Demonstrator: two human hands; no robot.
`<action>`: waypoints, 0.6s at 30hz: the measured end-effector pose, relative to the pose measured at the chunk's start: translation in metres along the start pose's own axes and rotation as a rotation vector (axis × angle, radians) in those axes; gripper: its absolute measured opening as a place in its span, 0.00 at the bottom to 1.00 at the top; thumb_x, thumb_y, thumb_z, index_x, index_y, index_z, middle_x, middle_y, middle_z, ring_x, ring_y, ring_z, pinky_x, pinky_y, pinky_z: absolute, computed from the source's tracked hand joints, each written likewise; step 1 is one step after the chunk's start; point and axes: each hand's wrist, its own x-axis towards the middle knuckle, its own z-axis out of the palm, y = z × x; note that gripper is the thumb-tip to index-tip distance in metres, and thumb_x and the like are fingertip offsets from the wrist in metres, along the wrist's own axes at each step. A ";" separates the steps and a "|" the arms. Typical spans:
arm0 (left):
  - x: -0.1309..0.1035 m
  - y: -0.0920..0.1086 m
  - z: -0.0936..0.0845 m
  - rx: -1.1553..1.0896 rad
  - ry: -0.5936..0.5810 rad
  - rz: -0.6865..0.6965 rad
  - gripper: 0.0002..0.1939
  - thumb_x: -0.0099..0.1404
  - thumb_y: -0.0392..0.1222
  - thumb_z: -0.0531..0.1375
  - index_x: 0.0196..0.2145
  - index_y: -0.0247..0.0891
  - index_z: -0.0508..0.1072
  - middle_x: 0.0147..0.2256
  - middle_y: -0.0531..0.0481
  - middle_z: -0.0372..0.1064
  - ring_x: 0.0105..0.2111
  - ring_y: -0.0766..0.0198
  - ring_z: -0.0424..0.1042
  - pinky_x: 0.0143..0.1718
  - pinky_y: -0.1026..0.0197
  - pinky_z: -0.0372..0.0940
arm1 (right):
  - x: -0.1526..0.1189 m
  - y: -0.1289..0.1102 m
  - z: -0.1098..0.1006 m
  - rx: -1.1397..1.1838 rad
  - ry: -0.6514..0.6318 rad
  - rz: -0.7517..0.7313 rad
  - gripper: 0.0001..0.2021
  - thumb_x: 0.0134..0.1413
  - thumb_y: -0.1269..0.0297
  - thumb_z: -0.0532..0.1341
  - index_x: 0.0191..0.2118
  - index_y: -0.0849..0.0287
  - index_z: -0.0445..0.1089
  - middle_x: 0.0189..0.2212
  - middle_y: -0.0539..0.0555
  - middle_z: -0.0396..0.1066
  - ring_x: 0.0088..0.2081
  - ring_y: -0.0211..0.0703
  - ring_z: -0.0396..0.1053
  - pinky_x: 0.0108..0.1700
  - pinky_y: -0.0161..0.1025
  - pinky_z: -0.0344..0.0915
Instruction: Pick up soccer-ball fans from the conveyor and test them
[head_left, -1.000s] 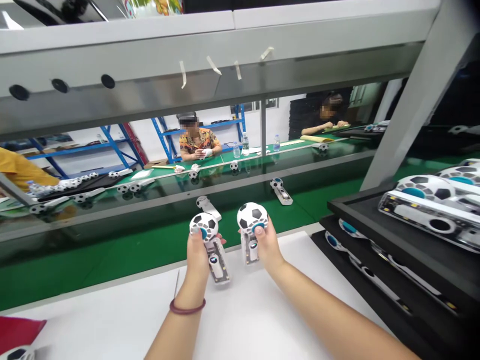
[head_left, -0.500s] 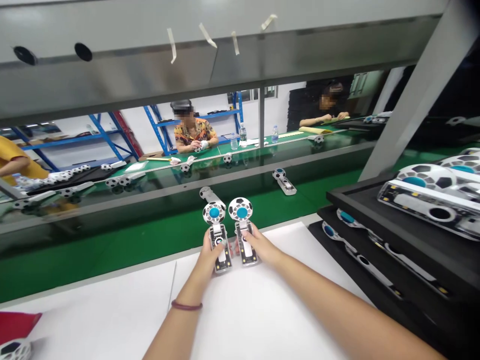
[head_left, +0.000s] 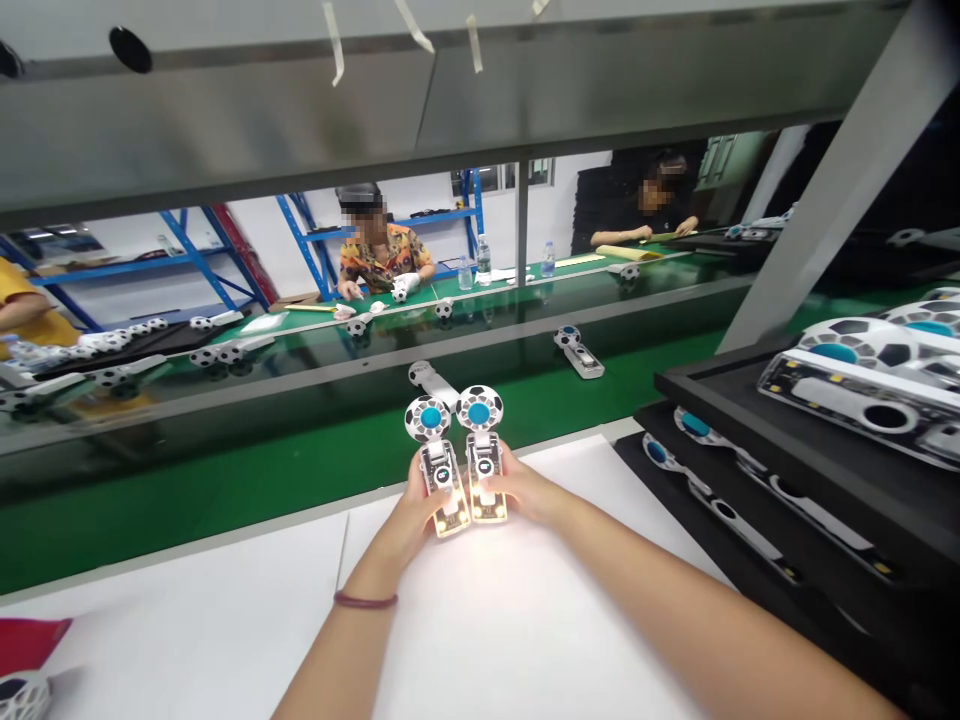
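Note:
My left hand (head_left: 409, 510) grips the handle of a small hand-held fan (head_left: 435, 450) with a football-patterned head and a blue hub. In my right hand (head_left: 525, 490) is a second fan of the same kind (head_left: 482, 445). The two fans stand side by side, heads up and facing me, over the white table (head_left: 525, 620). A warm light glows at the bottom of both handles.
A green conveyor belt (head_left: 225, 480) runs beyond the table with two more fans (head_left: 579, 352) lying on it. Black trays (head_left: 825, 440) with several fans are stacked at the right. Other people sit across the line. A grey shelf (head_left: 450, 90) hangs overhead.
The two fans turned from facing away to facing me and came together side by side. The lights in the handle bases have come on.

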 end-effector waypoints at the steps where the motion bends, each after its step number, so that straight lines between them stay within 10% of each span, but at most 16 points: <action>1: 0.000 0.000 0.000 -0.001 -0.003 -0.004 0.41 0.51 0.39 0.67 0.58 0.49 0.50 0.48 0.46 0.65 0.46 0.51 0.67 0.46 0.51 0.63 | -0.001 -0.001 0.001 -0.003 0.008 0.003 0.34 0.32 0.71 0.68 0.49 0.53 0.54 0.39 0.50 0.70 0.41 0.47 0.71 0.44 0.46 0.66; 18: -0.002 0.001 0.000 0.041 -0.001 -0.024 0.40 0.51 0.41 0.67 0.56 0.49 0.51 0.52 0.45 0.60 0.49 0.48 0.64 0.44 0.53 0.64 | 0.000 0.002 -0.003 0.011 0.020 0.016 0.36 0.33 0.69 0.69 0.51 0.52 0.53 0.43 0.52 0.67 0.46 0.48 0.68 0.52 0.51 0.60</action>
